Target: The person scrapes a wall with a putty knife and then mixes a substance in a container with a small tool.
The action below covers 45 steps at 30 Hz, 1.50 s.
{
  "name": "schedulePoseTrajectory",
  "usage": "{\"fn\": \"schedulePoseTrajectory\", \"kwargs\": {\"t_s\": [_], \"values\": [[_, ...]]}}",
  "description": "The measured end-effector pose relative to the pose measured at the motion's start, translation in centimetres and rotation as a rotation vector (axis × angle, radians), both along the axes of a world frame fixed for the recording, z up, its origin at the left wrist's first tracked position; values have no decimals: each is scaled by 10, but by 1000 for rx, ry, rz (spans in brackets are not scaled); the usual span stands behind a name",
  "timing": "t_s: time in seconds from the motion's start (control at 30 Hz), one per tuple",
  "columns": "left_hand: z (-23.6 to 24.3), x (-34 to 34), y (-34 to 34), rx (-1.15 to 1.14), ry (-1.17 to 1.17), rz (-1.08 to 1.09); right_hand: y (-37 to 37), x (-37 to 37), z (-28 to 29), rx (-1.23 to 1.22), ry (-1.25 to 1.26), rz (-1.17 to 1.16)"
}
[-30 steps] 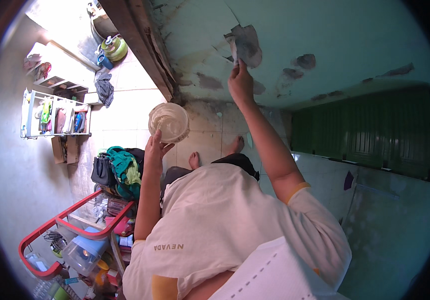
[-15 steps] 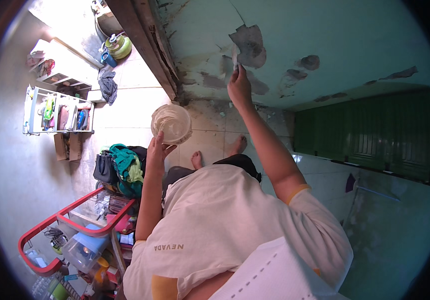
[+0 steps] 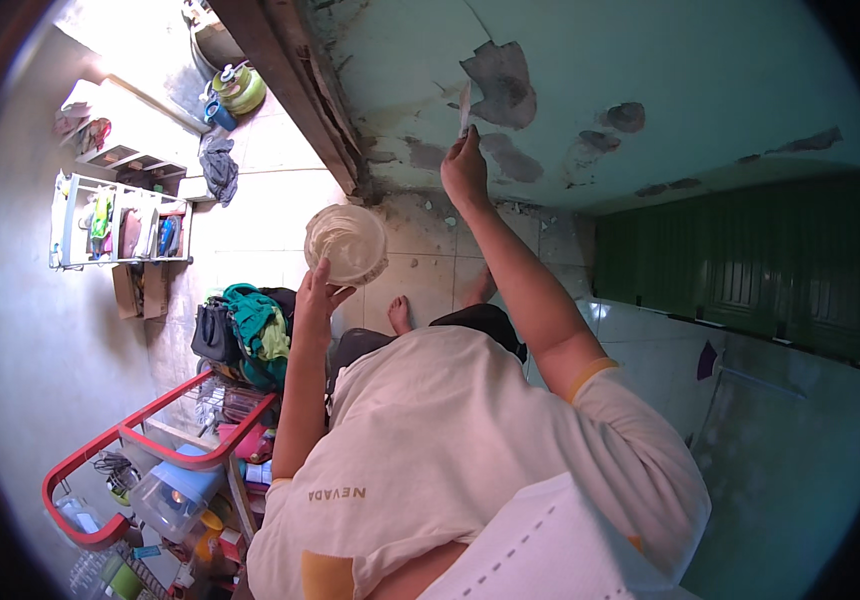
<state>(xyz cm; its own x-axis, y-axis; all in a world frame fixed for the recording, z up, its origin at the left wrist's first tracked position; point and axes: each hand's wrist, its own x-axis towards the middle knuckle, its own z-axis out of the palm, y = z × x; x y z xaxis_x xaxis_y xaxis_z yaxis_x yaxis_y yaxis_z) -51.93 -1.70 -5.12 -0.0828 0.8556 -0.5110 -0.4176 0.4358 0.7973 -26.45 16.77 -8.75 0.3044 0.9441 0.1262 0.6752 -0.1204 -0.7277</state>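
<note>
My left hand (image 3: 318, 297) is closed on the near rim of a round plastic tub (image 3: 378, 238). Pale, creamy paste (image 3: 342, 240) is smeared inside it. Held up against the green wall (image 3: 600, 60), my right hand (image 3: 465, 172) grips a putty knife (image 3: 465, 105) by its handle. The knife's thin blade points away from me, just left of a bare grey patch (image 3: 506, 88) in the paint. Whether the blade touches the wall, I cannot tell. Another grey patch (image 3: 512, 158) lies lower, just right of my right hand.
A dark wooden post (image 3: 295, 80) stands at the wall's left edge. A green panel (image 3: 730, 265) lines the right side. To my left are a red-framed rack (image 3: 100, 440) full of household items, a clothes pile (image 3: 250, 325) and a white shelf cart (image 3: 75, 235). A green gas cylinder (image 3: 240, 92) stands farther back.
My right hand has moved a little left and nearer, taking the putty knife off the grey patch's left edge. The tub stays in my left hand, almost unmoved.
</note>
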Motion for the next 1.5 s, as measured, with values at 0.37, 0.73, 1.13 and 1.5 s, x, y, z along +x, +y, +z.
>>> {"fn": "schedulePoseTrajectory", "kwargs": {"t_s": [0.37,0.73,1.13,1.5], "values": [[-6,-5,-1,-19,-4,-2,-6,-1,81,115,150,47],[-7,-5,6,2,-6,-23,3,1,71,153,229,62],[-7,-5,6,14,-19,2,-50,51,-36,-258,295,20],[-9,-4,10,16,-14,-2,-113,96,-77,-366,-18,102]]}}
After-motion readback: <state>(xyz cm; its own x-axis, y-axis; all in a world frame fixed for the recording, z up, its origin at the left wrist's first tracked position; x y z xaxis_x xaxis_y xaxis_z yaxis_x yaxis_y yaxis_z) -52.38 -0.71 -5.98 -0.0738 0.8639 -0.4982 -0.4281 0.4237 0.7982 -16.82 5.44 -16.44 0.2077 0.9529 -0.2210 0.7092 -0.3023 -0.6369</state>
